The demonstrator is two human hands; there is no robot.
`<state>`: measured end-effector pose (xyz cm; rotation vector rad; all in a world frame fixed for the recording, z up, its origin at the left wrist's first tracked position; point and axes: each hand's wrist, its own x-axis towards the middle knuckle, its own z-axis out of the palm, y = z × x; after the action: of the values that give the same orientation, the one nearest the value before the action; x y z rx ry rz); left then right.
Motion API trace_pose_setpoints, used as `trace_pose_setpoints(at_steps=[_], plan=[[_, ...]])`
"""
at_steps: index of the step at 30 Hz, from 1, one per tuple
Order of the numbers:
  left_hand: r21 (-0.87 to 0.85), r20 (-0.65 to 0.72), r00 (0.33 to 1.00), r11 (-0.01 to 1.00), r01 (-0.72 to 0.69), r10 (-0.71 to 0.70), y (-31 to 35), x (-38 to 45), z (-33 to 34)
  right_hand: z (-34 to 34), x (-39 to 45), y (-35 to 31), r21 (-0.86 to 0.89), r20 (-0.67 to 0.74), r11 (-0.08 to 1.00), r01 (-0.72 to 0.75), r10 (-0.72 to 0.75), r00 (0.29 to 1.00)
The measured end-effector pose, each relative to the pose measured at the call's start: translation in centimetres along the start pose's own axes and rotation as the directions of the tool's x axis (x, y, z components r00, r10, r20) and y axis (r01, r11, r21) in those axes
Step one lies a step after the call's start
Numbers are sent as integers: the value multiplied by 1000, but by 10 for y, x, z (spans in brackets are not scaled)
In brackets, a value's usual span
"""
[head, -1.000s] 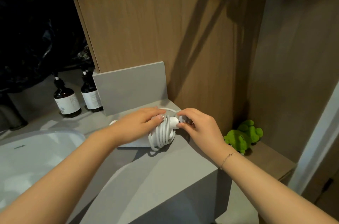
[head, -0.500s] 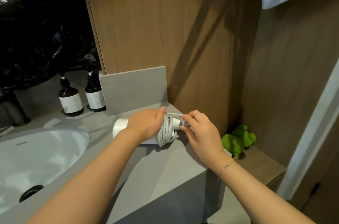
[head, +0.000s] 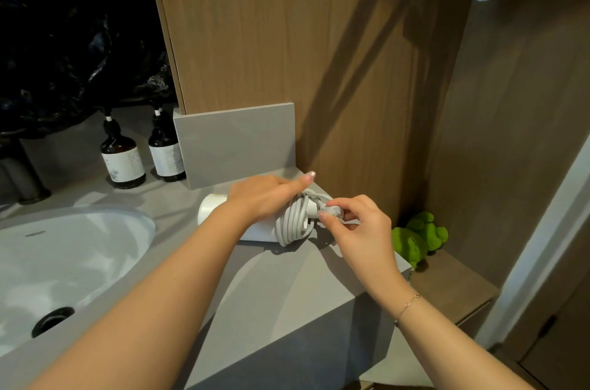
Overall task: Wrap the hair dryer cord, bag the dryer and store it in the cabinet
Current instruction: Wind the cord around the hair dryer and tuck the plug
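Grey vanity counter [head: 287,281], mid-frame: my right hand [head: 360,230] pinched the plug end of the cord [head: 293,223] — coils already wound round the hair dryer [head: 220,214], which my left hand [head: 265,198] held down. Bagging and storing remained — no bag in sight.

Grey countertop [head: 287,287]: white hair dryer [head: 212,212] (cord-wrapped), two brown bottles [head: 123,163].
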<state>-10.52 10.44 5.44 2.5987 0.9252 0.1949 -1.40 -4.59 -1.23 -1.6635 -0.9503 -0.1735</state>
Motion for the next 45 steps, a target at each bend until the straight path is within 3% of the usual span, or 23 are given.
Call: trace_pose_setpoints(at_steps=[3, 7, 14, 18, 22, 26, 27, 31, 33, 36, 41, 43, 45], plan=[[-135, 117, 993, 991, 13, 3, 7, 0, -6, 1, 5, 2, 39, 3, 997, -65, 65, 998], [-73, -16, 999, 996, 47, -48, 1, 7, -2, -2, 6, -1, 152, 61, 964, -217, 210, 976], [-49, -109, 994, 999, 20, -25, -5, 6, 3, 8, -18, -19, 497, 126, 772, -395, 386, 914], [-49, -108, 994, 999, -10, 5, -7, 8, 5, 12, -22, -19, 420, 156, 814, -401, 370, 916], [-46, -43, 997, 997, -59, 57, -11, 5, 0, 7, -22, -16, 365, 247, 866, -343, 265, 932], [-343, -75, 966, 903, -257, 247, -21, -22, -20, 1, -23, -12, 352, 295, 879, -322, 222, 929], [-317, -97, 956, 902, -294, 278, -28, -31, -26, 1, -22, -12, 352, 289, 880, -318, 222, 931], [168, -15, 947, 935, -313, 320, -65, -59, -24, 5, -21, -12, 365, 268, 869, -335, 246, 931], [265, -45, 927, 899, -349, 373, -77, -58, -5, 4, -20, -14, 383, 264, 857, -346, 258, 930], [295, -217, 862, 873, -389, 458, -83, -47, 15, 2, -19, -15, 422, 283, 833, -358, 254, 925], [177, -383, 791, 879, -443, 476, -85, -41, 18, 3, 4, -23, 366, 279, 894, -258, 159, 947], [24, -477, 779, 893, -450, 406, -84, -41, 14, 8, 21, -36, 382, 245, 913, -145, 51, 968], [-239, -529, 803, 859, -452, 275, -83, -40, 11, 18, 42, -53, 383, 218, 923, -20, -70, 973]])
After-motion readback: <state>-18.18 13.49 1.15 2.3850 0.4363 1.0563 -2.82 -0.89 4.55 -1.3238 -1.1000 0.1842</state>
